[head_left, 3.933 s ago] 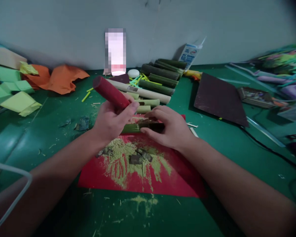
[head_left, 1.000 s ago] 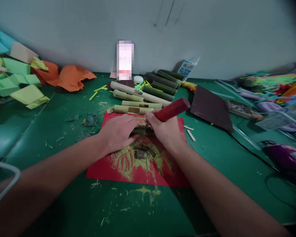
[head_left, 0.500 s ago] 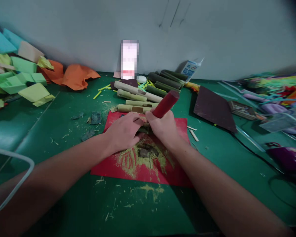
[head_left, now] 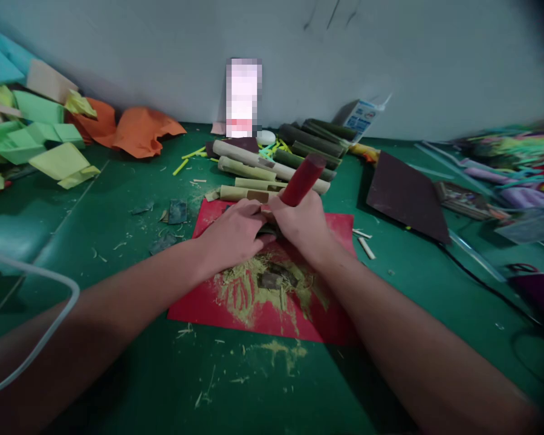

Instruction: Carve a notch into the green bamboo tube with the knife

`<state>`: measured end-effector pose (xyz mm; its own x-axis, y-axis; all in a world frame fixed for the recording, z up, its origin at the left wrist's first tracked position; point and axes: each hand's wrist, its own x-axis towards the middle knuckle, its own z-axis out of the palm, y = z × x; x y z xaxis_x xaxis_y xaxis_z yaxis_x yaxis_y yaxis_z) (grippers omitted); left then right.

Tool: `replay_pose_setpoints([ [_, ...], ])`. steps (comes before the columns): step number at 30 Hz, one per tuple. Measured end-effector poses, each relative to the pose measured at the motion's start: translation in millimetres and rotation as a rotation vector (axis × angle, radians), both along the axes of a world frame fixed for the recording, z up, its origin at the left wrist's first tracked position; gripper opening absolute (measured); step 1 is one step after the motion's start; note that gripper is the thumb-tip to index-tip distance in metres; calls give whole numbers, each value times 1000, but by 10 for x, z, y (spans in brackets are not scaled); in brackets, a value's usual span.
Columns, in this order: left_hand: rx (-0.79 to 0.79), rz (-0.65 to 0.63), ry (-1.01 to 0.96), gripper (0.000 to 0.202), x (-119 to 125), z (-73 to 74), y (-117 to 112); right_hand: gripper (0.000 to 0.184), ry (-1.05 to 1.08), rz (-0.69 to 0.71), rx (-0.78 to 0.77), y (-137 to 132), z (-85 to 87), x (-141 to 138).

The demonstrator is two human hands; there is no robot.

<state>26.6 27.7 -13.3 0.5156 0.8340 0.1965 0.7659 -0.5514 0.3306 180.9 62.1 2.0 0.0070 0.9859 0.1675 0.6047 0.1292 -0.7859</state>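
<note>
gripped the red handle (head_left: 303, 180) in right hand (head_left: 303, 222) and clasped the bamboo piece (head_left: 268, 229) in left hand (head_left: 234, 232) over the red sheet (head_left: 191, 307), perhaps risking a slip toward left hand by pressing too hard.

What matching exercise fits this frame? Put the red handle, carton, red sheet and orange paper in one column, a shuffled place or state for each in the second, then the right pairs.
Column one:
1. Red handle
2. Carton
3. Red sheet
4. Orange paper

Column two:
A. Crumpled
B. Tilted, by the wall
C. Gripped by the right hand
D. Strewn with shavings

Right pairs: 1-C, 2-B, 3-D, 4-A
</note>
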Motion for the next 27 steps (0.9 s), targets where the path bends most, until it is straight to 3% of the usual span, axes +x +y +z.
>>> replay_pose_setpoints([
  [5, -25, 28, -76, 35, -29, -32, 40, 26, -61, 45, 37, -37, -9, -15],
  [10, 9, 67, 27, 38, -75, -34, 63, 27, 50, 40, 16, -53, -31, 14],
  [17, 53, 29, -9, 28, -68, 9, 53, 24, 79, 55, 34, -19, -59, 39],
  [27, -59, 70, -57, 23, -60, 70, 137, 26, 124, 86, 14, -4, 13, 24],
])
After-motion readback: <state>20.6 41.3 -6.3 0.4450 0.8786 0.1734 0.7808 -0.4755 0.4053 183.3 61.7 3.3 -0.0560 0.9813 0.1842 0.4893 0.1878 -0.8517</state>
